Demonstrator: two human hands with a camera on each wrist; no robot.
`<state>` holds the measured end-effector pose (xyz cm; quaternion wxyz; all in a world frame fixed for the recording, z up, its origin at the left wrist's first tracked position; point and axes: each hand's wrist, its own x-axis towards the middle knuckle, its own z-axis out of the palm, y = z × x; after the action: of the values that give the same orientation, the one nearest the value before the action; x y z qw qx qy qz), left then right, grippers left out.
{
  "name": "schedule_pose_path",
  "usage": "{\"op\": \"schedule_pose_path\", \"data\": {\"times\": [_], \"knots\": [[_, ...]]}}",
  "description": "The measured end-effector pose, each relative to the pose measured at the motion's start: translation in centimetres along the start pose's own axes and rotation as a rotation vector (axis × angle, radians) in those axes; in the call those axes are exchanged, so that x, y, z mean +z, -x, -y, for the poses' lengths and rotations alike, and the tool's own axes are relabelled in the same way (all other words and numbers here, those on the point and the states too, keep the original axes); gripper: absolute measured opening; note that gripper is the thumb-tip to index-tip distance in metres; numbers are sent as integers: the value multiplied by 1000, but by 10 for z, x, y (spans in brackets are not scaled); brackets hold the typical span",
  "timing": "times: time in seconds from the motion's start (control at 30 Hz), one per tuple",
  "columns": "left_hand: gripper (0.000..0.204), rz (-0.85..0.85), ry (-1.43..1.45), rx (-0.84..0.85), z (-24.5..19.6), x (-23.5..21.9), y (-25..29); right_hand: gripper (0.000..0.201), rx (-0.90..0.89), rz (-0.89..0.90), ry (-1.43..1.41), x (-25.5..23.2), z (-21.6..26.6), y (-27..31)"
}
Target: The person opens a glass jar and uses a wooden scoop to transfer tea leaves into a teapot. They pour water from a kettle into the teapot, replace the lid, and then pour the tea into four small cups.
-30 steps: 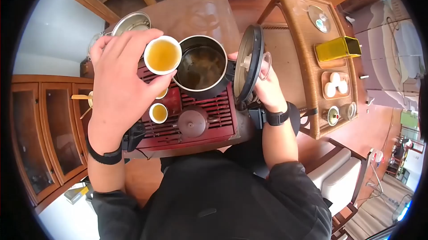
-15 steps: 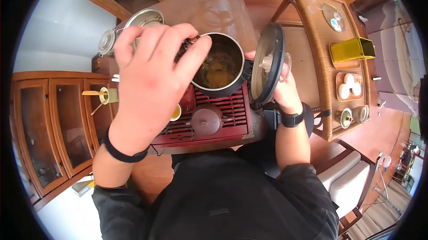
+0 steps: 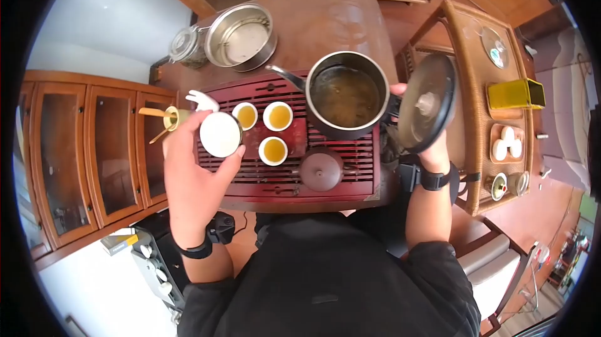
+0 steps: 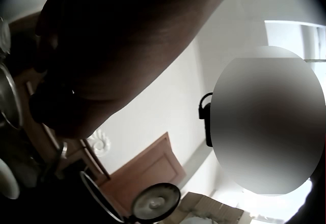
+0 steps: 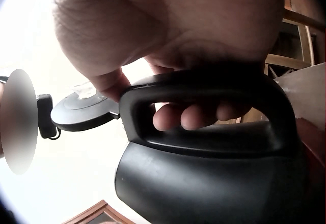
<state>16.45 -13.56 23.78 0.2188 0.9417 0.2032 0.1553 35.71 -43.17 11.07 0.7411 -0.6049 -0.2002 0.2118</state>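
Observation:
In the head view my left hand point(image 3: 197, 180) holds a small white teacup point(image 3: 220, 135) between thumb and fingers, over the left end of the red slatted tea tray point(image 3: 369, 183). Only white shows inside it. Three teacups of amber tea, one of them a front teacup point(image 3: 273, 151), stand on the tray with a brown clay teapot point(image 3: 321, 171). To their right, the black kettle point(image 3: 347, 130) has brownish liquid inside. My right hand point(image 5: 163, 25) grips its handle point(image 5: 204, 87), fingers wrapped through the loop. The hinged kettle lid point(image 3: 432, 102) is raised, hiding part of that hand.
Behind the tray are a steel pot point(image 3: 216, 40) and a clip-top glass jar point(image 3: 184, 46). A holder with wooden tea tools point(image 3: 172, 118) is near my left hand. At the right stands a rattan shelf point(image 3: 460, 86) bearing a yellow box point(image 3: 516, 95).
The left hand tipped the tea-filled cup over the kettle, then drew back left and toward me; the cup now shows white inside. The right hand keeps its grip on the handle, the lid still raised.

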Motion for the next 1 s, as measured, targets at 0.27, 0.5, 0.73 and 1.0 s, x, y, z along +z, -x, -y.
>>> {"op": "schedule_pose_path", "data": {"times": [0.27, 0.5, 0.73, 1.0], "knots": [[58, 110, 2, -198, 75, 34, 56, 47, -3, -107, 28, 3, -6, 0], [55, 116, 44, -132, 77, 52, 51, 41, -47, -56, -8, -3, -10, 1], [57, 147, -18, -74, 80, 63, 43, 40, -46, -66, -20, -1, -9, 1], [64, 178, -47, -7, 82, 58, 41, 40, -34, -66, -5, -4, -11, 2]]}}
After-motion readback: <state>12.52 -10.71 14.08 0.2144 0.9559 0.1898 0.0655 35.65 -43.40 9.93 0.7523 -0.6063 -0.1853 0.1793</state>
